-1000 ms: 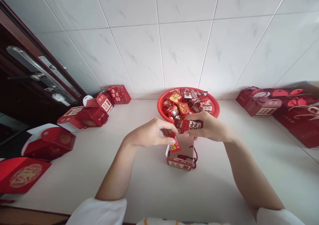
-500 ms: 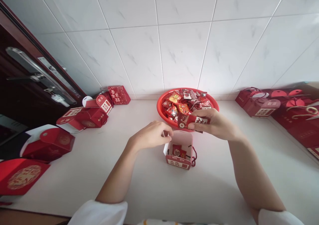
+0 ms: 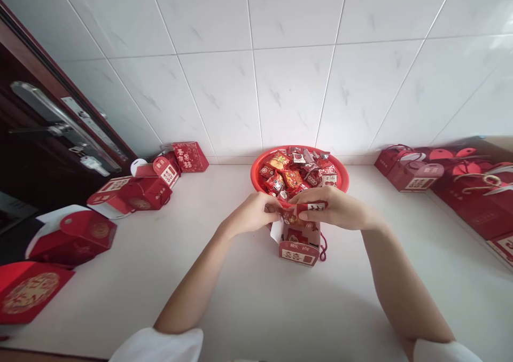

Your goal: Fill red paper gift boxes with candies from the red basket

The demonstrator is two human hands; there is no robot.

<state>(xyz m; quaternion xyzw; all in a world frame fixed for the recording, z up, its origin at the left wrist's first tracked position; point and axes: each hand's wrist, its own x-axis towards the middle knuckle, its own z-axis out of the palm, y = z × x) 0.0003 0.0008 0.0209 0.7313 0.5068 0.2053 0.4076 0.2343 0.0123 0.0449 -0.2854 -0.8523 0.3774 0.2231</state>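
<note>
A small red candy box (image 3: pixel 298 254) with a lettered front and a dark red cord handle stands open on the counter, several wrapped sweets (image 3: pixel 297 237) inside it. My right hand (image 3: pixel 334 207) is closed on a red snack packet (image 3: pixel 294 218), held just over the box's opening. My left hand (image 3: pixel 254 212) is closed at the box's back left corner, above its white side flap. Its fingertips are partly hidden, close to the packet's left end. Behind both hands sits a red plastic basket (image 3: pixel 254 178) heaped with wrapped sweets (image 3: pixel 292 178).
Along the left stand several red gift boxes (image 3: pixel 146 191), beside a dark door (image 3: pixel 40 154) with keys in its lock. On the right are more red boxes (image 3: pixel 414 172) and a carton (image 3: pixel 500 143) with red bags. A tiled wall (image 3: pixel 288 95) closes off the back.
My right hand has brought the packet down and left, over the box. My left hand and the box have shifted slightly right and back.
</note>
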